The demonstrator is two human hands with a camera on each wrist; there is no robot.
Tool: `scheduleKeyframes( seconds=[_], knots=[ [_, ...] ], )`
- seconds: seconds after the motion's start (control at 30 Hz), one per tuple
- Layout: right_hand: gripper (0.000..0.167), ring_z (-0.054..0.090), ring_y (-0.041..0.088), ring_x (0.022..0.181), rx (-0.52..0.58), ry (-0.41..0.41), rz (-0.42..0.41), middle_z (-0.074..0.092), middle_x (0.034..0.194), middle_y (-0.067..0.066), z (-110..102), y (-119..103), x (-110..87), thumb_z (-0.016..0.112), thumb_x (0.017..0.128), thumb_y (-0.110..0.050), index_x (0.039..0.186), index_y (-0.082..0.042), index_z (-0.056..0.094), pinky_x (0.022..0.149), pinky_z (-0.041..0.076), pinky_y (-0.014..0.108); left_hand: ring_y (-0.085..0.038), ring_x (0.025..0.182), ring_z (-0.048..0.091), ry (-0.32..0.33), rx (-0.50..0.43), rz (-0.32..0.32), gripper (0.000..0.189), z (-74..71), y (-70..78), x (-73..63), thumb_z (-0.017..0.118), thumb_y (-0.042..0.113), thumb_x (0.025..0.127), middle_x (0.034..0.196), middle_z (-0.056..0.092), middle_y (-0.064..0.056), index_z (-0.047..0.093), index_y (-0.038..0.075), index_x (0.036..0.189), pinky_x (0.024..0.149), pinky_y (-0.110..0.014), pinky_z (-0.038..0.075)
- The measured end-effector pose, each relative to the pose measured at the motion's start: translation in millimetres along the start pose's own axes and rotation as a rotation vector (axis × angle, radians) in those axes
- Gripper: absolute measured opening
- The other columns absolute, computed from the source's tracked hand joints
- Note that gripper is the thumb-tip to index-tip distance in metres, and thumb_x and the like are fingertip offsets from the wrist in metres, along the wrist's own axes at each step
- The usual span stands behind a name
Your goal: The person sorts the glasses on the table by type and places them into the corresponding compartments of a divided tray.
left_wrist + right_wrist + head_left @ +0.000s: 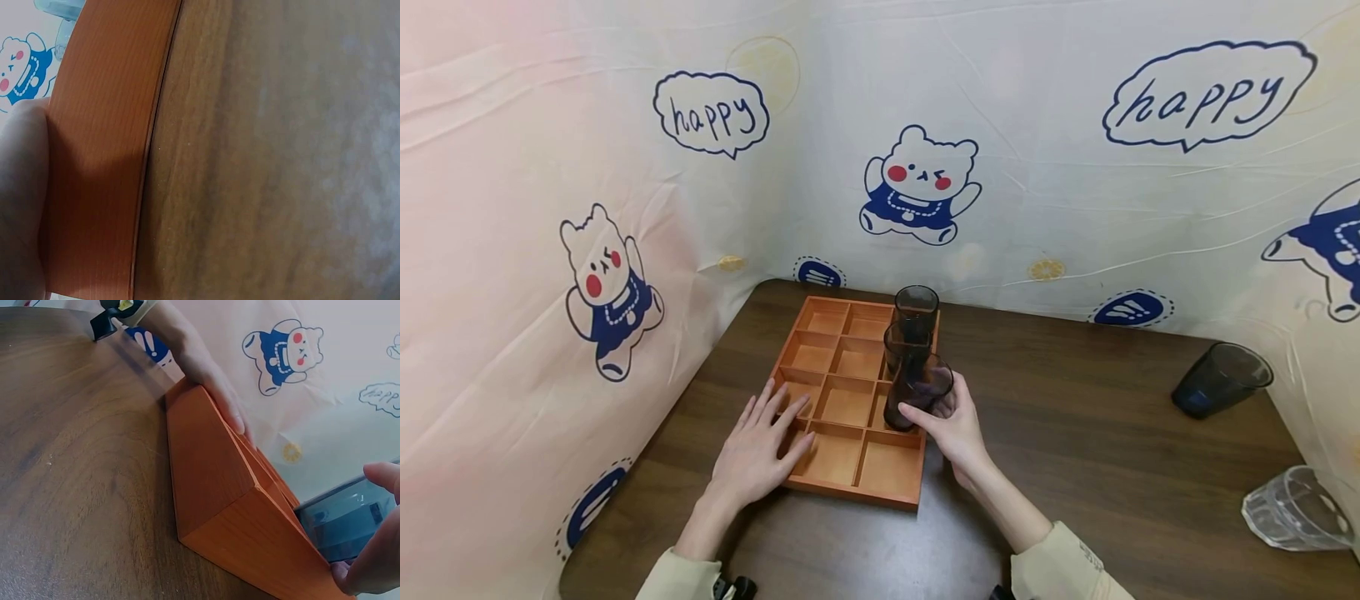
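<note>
My right hand (pixel 951 425) grips a dark tinted glass (pixel 912 400), thumb on the near side. The glass leans slightly, its base at the third compartment from the back in the right column of a wooden divided tray (pixel 889 502). In the right wrist view, the glass (pixel 344 519) stands partly below the tray's rim between thumb and fingers. Two more dark glasses stand behind it in the same column, one at the back (pixel 916 302) and one partly hidden (pixel 892 343). My left hand (pixel 758 454) rests over the tray's left front edge, fingers spread.
At the far right of the wooden table (pixel 1075 467) are a tilted dark glass (pixel 1221 379) and a clear faceted glass (pixel 1292 510), also tilted. A patterned cloth (pixel 1037 192) hangs around the table's back and sides.
</note>
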State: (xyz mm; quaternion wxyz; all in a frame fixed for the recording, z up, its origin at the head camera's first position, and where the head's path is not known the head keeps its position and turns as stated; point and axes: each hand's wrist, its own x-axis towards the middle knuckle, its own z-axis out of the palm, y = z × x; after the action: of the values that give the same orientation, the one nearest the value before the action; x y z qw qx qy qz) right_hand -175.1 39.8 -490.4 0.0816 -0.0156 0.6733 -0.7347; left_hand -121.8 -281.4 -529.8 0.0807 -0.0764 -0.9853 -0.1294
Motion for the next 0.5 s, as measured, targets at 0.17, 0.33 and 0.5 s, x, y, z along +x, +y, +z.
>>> scheduleKeyframes(
  seconds=[0.17, 0.33, 0.5],
  knots=[
    [0.075, 0.066, 0.028, 0.14, -0.008, 0.001, -0.002, 0.067, 0.15, 0.018, -0.1, 1.2, -0.3, 0.086, 0.093, -0.004, 0.155, -0.012, 0.046, 0.104, 0.054, 0.017, -0.04, 0.171, 0.023, 0.0, 0.001, -0.002, 0.068, 0.2, 0.7, 0.5, 0.067, 0.053, 0.105, 0.172, 0.048, -0.019, 0.053, 0.025, 0.165, 0.137, -0.064, 0.023],
    [0.074, 0.065, 0.029, 0.142, -0.024, -0.007, -0.014, 0.067, 0.15, 0.016, 1.2, 1.7, -0.2, 0.086, 0.093, -0.005, 0.155, -0.012, 0.047, 0.122, 0.051, 0.038, -0.041, 0.171, 0.023, -0.002, 0.002, -0.001, 0.067, 0.5, 0.6, 0.5, 0.066, 0.053, 0.105, 0.172, 0.048, -0.019, 0.053, 0.025, 0.165, 0.138, -0.064, 0.022],
    [0.075, 0.061, 0.033, 0.147, -0.03, -0.019, -0.043, 0.065, 0.154, 0.018, 3.9, 1.9, 0.1, 0.086, 0.092, -0.003, 0.155, -0.008, 0.046, 0.13, 0.044, 0.054, -0.041, 0.171, 0.023, -0.003, 0.002, -0.002, 0.067, 0.7, 0.0, 0.6, 0.066, 0.053, 0.105, 0.172, 0.048, -0.019, 0.053, 0.025, 0.165, 0.138, -0.063, 0.022]
  ],
)
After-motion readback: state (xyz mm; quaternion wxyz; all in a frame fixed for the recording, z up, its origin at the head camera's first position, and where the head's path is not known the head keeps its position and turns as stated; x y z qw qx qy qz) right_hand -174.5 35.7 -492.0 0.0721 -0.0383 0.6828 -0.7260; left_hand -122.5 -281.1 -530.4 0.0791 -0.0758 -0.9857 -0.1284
